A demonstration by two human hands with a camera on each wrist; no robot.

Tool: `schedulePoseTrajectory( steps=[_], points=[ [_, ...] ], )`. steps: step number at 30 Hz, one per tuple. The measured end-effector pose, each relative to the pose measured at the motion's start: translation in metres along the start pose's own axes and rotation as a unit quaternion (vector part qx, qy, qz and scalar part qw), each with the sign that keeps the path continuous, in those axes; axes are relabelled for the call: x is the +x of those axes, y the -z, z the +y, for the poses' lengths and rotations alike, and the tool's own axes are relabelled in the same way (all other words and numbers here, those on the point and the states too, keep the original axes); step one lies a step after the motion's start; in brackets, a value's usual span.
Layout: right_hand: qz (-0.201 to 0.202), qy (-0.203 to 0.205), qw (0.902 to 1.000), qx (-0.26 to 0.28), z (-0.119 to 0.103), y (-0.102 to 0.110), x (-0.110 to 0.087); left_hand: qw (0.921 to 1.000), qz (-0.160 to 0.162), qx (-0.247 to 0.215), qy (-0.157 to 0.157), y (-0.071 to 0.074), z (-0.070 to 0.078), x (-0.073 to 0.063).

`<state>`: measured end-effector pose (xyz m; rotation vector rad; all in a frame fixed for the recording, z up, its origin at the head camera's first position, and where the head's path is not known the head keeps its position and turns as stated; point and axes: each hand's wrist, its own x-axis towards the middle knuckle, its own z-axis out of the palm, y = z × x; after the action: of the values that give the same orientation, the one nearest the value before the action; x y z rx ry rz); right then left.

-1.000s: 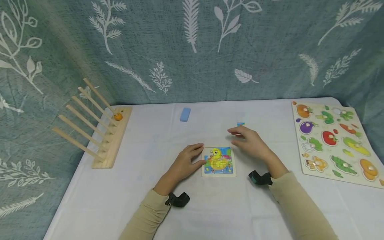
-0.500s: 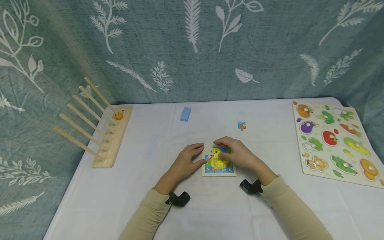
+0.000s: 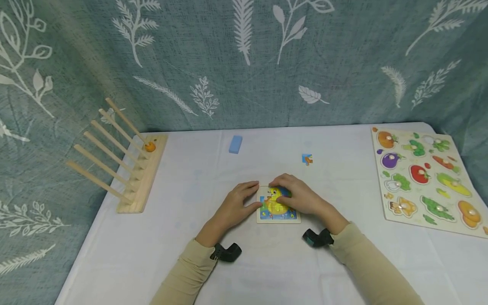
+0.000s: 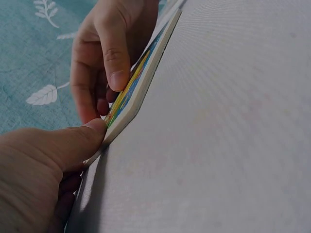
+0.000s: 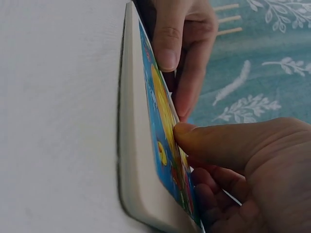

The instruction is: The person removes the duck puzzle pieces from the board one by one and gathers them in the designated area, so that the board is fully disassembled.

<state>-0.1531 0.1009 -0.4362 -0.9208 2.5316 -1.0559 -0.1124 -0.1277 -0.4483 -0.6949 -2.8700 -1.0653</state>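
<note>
At the near middle of the counter (image 3: 190, 254) lay a small duck puzzle (image 3: 278, 216), flat on the white cloth, and both hands worked on it. The left hand (image 3: 234, 207) rested at the puzzle's left edge, its grip a loose brace: thumb pressed against the tray's side and fingers curled lightly beside it, as the left wrist view showed. The right hand (image 3: 301, 197) lay over the puzzle's top, fingers bent, thumb tip (image 5: 187, 133) pressing down on the picture face; I could not tell whether a loose piece sat under the fingers.

The puzzle looked like a thin wooden tray with flat pieces set in it: light, stiff, and smooth enough to slide on the cloth, so steadying it by the rim seemed the sound hold. The pieces were probably best pinched by their edges, since they sat flush and offered little to grab.

Beyond the puzzle, slightly right, lay one loose piece (image 3: 307, 159), well apart. Further back and left of the puzzle sat a blue block (image 3: 235, 144). Far left stood a wooden peg rack (image 3: 141, 178) with an orange bead (image 3: 150, 147); far right, a vegetable board (image 3: 423, 182).
</note>
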Motion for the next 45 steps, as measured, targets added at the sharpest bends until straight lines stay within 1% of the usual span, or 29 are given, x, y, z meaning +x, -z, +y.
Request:
schedulePoseTrajectory(
  steps=[3,8,11,18,25,31,39,45],
  points=[
    [-0.002,0.008,1.0000,0.000,0.0006,-0.0002,-0.0005,1.0000,0.002,0.003,-0.004,0.0001,-0.0007,0.0007],
    [-0.008,0.032,0.9994,-0.012,0.0013,-0.0011,-0.0006,1.0000,0.002,0.006,-0.005,-0.0007,-0.0023,0.0018],
    [-0.010,0.037,0.9992,-0.014,0.0013,-0.0023,-0.0004,1.0000,0.001,0.007,-0.004,-0.0004,-0.0020,0.0020],
    [-0.012,0.029,0.9995,0.003,-0.0004,-0.0029,-0.0010,1.0000,-0.001,0.010,0.001,-0.0007,-0.0021,0.0016],
    [-0.002,0.021,0.9996,0.017,0.0016,-0.0035,-0.0010,1.0000,-0.001,0.004,-0.003,-0.0011,-0.0027,0.0022],
    [-0.003,0.006,0.9996,0.029,0.0027,-0.0035,-0.0011,1.0000,0.001,0.003,-0.005,-0.0016,-0.0026,0.0024],
    [0.018,-0.008,0.9973,0.070,0.0094,-0.0045,-0.0005,1.0000,-0.001,-0.001,-0.001,-0.0026,-0.0029,0.0024],
    [0.017,-0.014,0.9976,0.065,0.0080,-0.0040,-0.0016,1.0000,0.000,-0.003,0.000,-0.0031,-0.0027,0.0019]
  ],
)
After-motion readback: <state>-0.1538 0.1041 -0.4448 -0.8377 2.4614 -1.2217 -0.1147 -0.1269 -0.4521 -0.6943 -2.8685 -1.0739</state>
